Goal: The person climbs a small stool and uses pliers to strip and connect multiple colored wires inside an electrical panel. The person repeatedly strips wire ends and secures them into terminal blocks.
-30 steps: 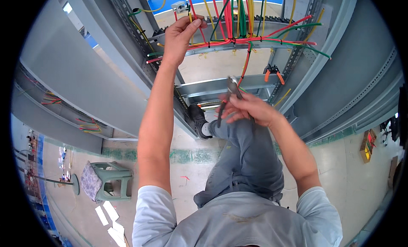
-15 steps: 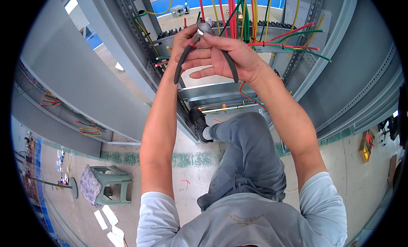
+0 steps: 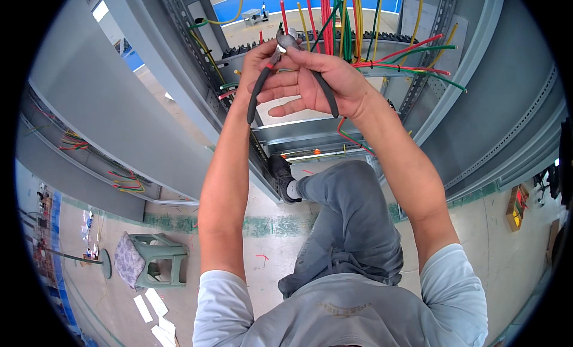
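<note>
A pair of cable cutters [image 3: 259, 96] with dark handles spread wide is up among the wires at the top of the view. My right hand [image 3: 337, 84] holds it: the thumb lies near the metal head, one handle crosses the palm, and the fingers stretch out between the handles. Beside the cutter's head is my left hand [image 3: 261, 56], its fingers curled in. Whatever they grip is hidden. Red, yellow and green wires [image 3: 343, 28] hang just behind the hands. More cut wire ends [image 3: 418, 56] reach out to the right.
Grey cabinet frames and panels [image 3: 149, 66] stand left and right of my arms. A metal crossbar [image 3: 292, 131] runs below the hands. Behind me on the left are a green stool [image 3: 160, 260] and white sheets [image 3: 156, 302]. A small open box [image 3: 515, 210] lies far right.
The hands and cutters keep nearly the same pose, and the cutter handles sit very slightly lower in view. The whole view has shifted a little.
</note>
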Tool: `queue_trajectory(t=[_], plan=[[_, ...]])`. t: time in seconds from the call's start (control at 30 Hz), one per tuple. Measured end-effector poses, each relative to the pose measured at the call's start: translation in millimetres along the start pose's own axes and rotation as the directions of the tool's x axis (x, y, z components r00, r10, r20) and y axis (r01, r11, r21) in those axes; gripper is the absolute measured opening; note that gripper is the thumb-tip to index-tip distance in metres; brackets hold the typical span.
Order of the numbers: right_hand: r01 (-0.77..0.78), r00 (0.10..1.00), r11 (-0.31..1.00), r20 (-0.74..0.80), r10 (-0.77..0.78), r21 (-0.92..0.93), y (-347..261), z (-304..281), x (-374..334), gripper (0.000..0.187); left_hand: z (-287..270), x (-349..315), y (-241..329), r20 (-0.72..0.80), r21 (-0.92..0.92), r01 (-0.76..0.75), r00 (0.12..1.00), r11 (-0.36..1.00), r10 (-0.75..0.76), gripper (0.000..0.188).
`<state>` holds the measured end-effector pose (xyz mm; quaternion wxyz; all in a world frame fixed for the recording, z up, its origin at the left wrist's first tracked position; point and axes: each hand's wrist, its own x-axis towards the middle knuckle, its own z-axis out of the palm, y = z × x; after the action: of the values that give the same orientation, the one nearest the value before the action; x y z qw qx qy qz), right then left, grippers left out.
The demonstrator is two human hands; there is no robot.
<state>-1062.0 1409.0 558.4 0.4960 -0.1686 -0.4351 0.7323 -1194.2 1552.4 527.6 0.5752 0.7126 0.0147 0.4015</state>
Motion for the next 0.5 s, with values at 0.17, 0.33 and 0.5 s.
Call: queue_trajectory(t=[0.17, 0.33, 0.5], plan=[[0.046, 0.991, 0.998, -0.12, -0.051, -0.049, 1.8, -4.1, -2.5, 0.043, 2.5, -0.9, -4.2, -0.07, 0.047, 0.039, 0.997, 0.998, -0.036, 0.034], [0.085, 0.991, 0.969, -0.124, -0.057, 0.231, 11.1, 23.2, -5.6, 0.038, -5.2, -2.4, -9.7, -0.005, -0.052, 0.029, 1.0, 0.998, -0.03, 0.033], [0.2, 0.98, 0.957, -0.06, -0.192, 0.211, 37.1, 19.6, 8.8, 0.026, 6.4, -4.4, -3.0, -0.072, 0.078, 0.013, 0.997, 0.997, -0.007, 0.031]])
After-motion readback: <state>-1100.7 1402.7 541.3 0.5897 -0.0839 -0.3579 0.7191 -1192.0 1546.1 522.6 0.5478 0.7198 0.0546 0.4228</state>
